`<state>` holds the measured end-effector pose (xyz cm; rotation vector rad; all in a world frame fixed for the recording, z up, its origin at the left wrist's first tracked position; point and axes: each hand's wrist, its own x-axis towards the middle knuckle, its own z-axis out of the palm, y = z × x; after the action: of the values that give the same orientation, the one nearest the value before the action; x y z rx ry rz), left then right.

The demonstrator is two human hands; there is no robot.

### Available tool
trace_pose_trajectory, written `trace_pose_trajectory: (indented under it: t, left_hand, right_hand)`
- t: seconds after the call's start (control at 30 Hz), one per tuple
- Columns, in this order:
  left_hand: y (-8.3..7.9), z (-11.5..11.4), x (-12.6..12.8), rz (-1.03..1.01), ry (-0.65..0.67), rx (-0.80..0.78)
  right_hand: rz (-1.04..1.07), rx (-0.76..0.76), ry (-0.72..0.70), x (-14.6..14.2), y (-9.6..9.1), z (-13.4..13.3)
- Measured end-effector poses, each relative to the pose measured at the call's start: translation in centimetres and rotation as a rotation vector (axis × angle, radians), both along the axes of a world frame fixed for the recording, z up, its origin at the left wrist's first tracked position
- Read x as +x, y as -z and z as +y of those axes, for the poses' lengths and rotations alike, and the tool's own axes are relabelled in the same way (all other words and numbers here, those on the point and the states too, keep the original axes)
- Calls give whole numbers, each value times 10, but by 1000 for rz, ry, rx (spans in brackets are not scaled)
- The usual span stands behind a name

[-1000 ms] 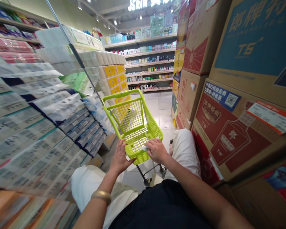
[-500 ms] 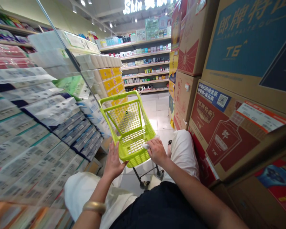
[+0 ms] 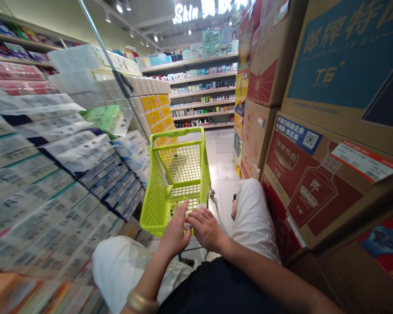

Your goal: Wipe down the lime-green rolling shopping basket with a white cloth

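- The left hand (image 3: 176,231) is open. Its fingers lie extended along the near rim of the shopping cart basket (image 3: 157,205) and point into it. The thumb sits next to the right hand.
- The right hand (image 3: 207,229) is palm down on the same rim, just beside the left hand. Its fingers are curled over a small white cloth (image 3: 201,206), which shows only as a pale edge past the fingertips. Most of the cloth is hidden, so its exact kind cannot be told.
- The basket is lime-green plastic mesh. It stands directly in front of the person, in the aisle between the two displays, and appears tilted to one side. One castor (image 3: 211,192) shows at its right edge.
- A gold bangle (image 3: 140,301) sits on the left wrist.
- The person's knees, in white trousers (image 3: 252,213), flank the basket. The right knee is close to the cartons.
- Wrapped tissue packs (image 3: 52,174) are stacked high on the left, with yellow packs (image 3: 157,109) further along.
- Brown and red cardboard cartons (image 3: 301,174) are stacked on the right.
- A pale tiled floor (image 3: 221,174) runs ahead to the stocked shelves (image 3: 203,91) at the far end.
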<state>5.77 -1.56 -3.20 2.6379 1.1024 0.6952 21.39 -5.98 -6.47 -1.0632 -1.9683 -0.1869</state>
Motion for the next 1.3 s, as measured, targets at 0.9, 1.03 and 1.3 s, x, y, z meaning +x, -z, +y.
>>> trace_pose_trajectory:
  t: [0.9,1.03,1.3]
  left_hand:
    - [-6,-34,8,215,-161,151]
    - [-5,-36,10,195,-153,150]
    - [-1,-33,6,163,-126,206]
  right_hand:
    - [509,-231,-6,-4,8,11]
    - [569,-253,61,10,-2,51]
    - [204,-179,-181,23,-13,16]
